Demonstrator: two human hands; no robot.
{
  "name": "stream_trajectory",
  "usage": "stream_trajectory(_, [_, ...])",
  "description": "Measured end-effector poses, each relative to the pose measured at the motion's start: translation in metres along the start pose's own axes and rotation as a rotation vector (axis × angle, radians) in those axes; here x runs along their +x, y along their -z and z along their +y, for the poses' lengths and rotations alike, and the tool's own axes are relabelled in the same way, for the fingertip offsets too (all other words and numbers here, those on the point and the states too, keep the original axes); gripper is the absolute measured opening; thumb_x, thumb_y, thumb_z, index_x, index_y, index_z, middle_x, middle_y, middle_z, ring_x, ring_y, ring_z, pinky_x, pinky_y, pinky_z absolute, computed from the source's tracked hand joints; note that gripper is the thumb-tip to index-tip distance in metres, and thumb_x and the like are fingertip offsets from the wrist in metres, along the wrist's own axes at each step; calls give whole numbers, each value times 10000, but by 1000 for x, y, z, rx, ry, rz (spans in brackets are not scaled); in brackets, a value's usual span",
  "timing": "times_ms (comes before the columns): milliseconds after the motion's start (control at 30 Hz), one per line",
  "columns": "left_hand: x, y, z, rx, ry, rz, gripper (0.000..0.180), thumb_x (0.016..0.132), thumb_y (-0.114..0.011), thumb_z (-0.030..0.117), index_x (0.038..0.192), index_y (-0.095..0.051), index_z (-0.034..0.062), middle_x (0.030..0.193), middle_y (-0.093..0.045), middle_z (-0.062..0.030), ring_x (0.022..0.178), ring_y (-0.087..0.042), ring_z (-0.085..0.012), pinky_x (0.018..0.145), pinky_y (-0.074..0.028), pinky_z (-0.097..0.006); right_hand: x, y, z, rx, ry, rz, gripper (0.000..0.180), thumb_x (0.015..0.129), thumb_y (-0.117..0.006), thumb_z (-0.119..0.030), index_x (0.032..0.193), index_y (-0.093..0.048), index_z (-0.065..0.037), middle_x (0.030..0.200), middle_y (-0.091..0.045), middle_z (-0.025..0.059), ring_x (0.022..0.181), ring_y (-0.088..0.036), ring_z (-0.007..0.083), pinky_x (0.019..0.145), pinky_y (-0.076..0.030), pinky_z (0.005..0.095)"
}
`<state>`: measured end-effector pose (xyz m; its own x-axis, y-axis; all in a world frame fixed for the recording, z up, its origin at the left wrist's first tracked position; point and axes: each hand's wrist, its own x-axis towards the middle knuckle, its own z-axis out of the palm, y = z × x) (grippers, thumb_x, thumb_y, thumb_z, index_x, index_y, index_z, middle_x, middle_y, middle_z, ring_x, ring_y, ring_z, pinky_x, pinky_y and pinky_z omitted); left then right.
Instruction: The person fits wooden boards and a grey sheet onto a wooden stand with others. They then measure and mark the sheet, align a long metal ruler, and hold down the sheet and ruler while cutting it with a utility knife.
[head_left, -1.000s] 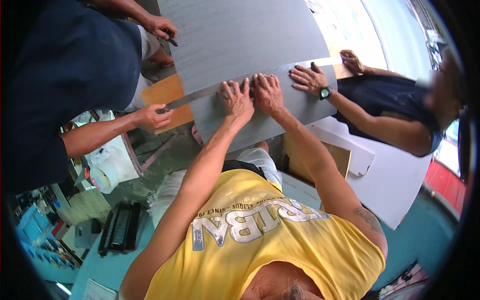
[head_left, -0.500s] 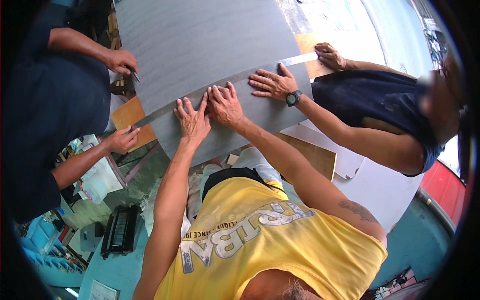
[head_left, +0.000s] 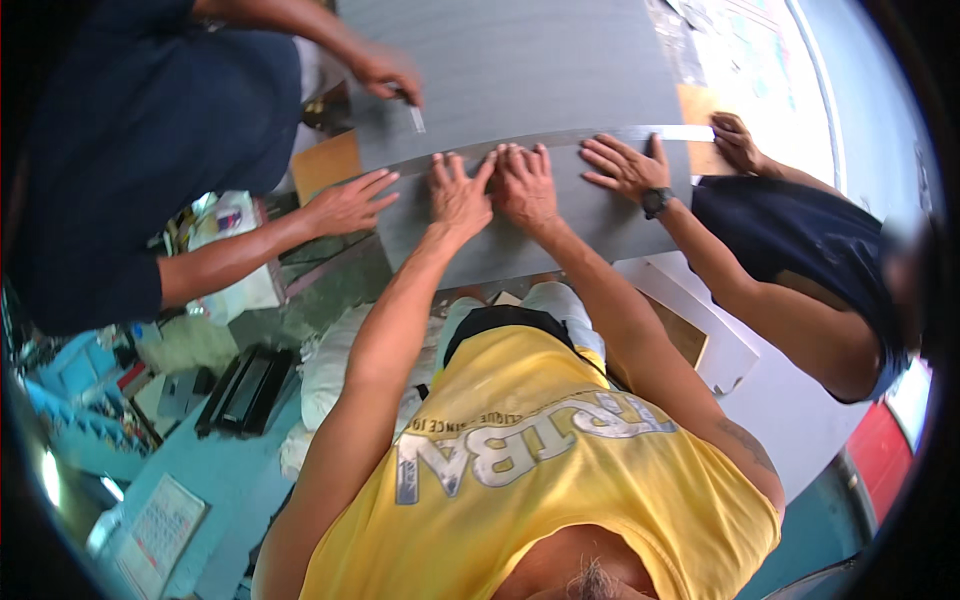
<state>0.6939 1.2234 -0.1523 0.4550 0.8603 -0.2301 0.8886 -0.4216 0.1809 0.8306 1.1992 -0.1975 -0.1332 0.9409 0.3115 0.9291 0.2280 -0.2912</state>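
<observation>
A large grey sheet (head_left: 520, 60) lies in front of me, with a long metal straightedge (head_left: 570, 138) across it. My left hand (head_left: 462, 200) presses on the sheet, its fingers spread and their tips at the near edge of the straightedge. Right beside it, my right hand (head_left: 527, 190) lies with fingers outstretched against the same edge. Neither hand is wrapped round anything. From the left, a co-worker's hand (head_left: 350, 204) reaches the straightedge's left end. That person's other hand (head_left: 388, 75), blurred, holds a small thin metallic tool (head_left: 417, 118) over the sheet.
At the right, another person's watch-wearing hand (head_left: 625, 168) presses on the sheet, and their other hand (head_left: 736, 142) is at the straightedge's end. Brown boards show under the sheet at left (head_left: 325, 168) and right (head_left: 700, 105). A black device (head_left: 245, 390) sits lower left.
The whole view has shifted. The left co-worker's near hand has moved from the straightedge's end onto the sheet's edge, and their tool hand has come over the sheet. My hands stay pressed down.
</observation>
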Motion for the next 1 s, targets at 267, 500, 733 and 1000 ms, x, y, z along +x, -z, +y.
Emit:
stream_trajectory(267, [-5, 6, -2, -9, -22, -41, 764, 704, -652, 233, 1346, -240, 281, 1221, -261, -280, 1150, -230, -524, 974, -259, -523, 0, 5, -6, -73, 30, -68, 521, 714, -535, -287, 1171, -480, -45, 1178, -448, 110, 1104, -402, 255, 979, -260, 495])
stream_trajectory(500, [-6, 13, -6, -18, -15, -102, 781, 687, -666, 253, 1347, -248, 276, 1229, -265, -263, 1161, -221, -514, 979, -263, -516, 1, 4, -10, -51, 3, -29, 467, 727, -532, -257, 1144, -503, -48, 1171, -458, 109, 1087, -417, 254, 977, -267, 477])
stream_trajectory(733, [-8, 6, -7, -22, -5, -54, 759, 690, -660, 265, 1339, -267, 284, 1251, -261, -245, 1184, -205, -506, 988, -257, -517, 1, 5, -13, -79, 7, -23, 470, 718, -548, -247, 1131, -496, -28, 1146, -458, 97, 1072, -421, 247, 981, -264, 472])
stream_trajectory(1000, [-7, 10, -8, -50, 8, -57, 765, 676, -674, 270, 1331, -279, 300, 1247, -273, -215, 1191, -203, -503, 988, -257, -526, 8, 17, -26, 123, -216, -23, 413, 726, -572, -210, 1094, -519, -29, 1091, -485, 117, 1035, -428, 278, 932, -319, 422])
